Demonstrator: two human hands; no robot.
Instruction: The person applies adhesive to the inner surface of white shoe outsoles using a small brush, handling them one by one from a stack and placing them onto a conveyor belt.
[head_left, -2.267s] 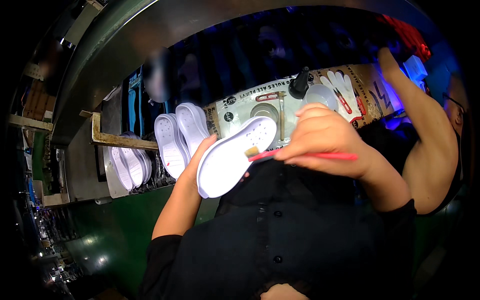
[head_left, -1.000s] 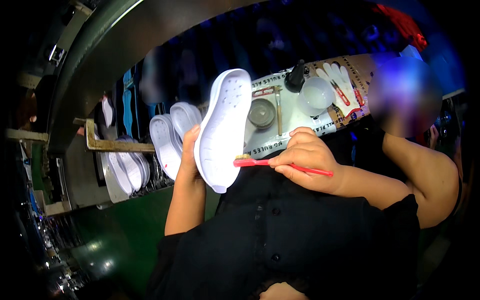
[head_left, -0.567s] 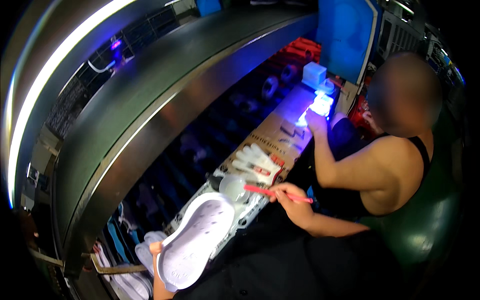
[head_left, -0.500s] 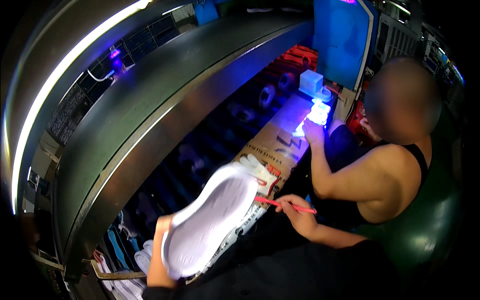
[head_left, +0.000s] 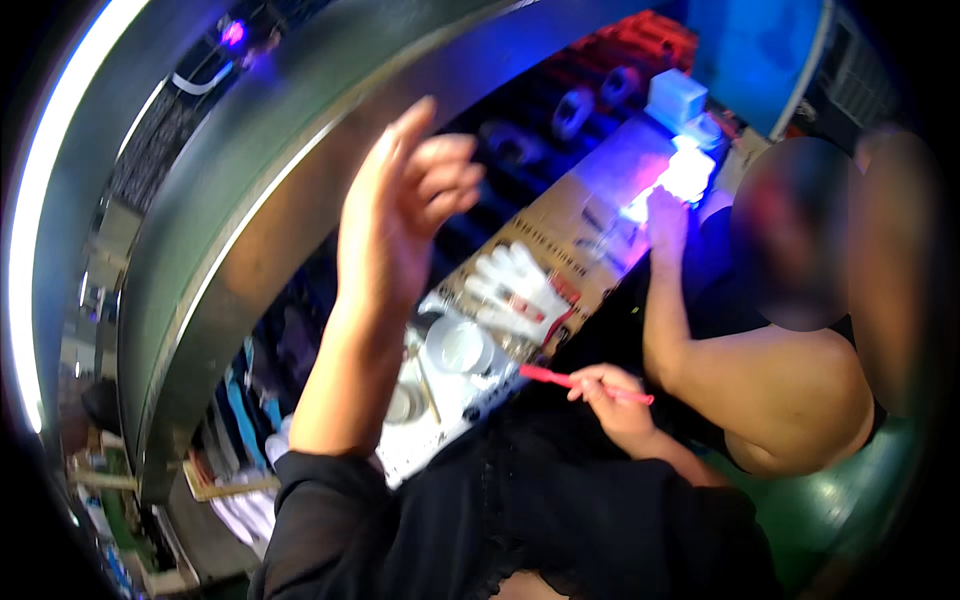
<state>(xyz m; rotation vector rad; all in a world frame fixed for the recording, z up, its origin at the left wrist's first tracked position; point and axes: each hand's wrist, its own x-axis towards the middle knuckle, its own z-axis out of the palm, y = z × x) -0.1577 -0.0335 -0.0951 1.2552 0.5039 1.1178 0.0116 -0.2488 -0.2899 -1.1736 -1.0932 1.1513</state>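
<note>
My left hand (head_left: 400, 200) is raised in front of the belt edge, slightly blurred. It holds nothing; the index finger points up and the other fingers are loosely bent. Lower right, the fingers of my right hand (head_left: 618, 402) pinch a slim pink brush (head_left: 546, 374), its far end pointing left toward a white cup (head_left: 460, 347). A smaller round container (head_left: 404, 403) stands near the cup, with a thin stick (head_left: 430, 388) beside it. Beyond the cup lies a white work glove (head_left: 522, 290) with a red cuff.
A cardboard-covered bench (head_left: 560, 225) runs away to the right. At its far end a co-worker's hand (head_left: 668, 215) works under bright blue light beside a pale box (head_left: 677, 95). A dark green conveyor (head_left: 225, 150) curves along the left, above a lower rack with shoe parts.
The white shoe sole has left my left hand and is out of sight. That hand has risen, uncovering the cup and container. My right hand still holds the brush.
</note>
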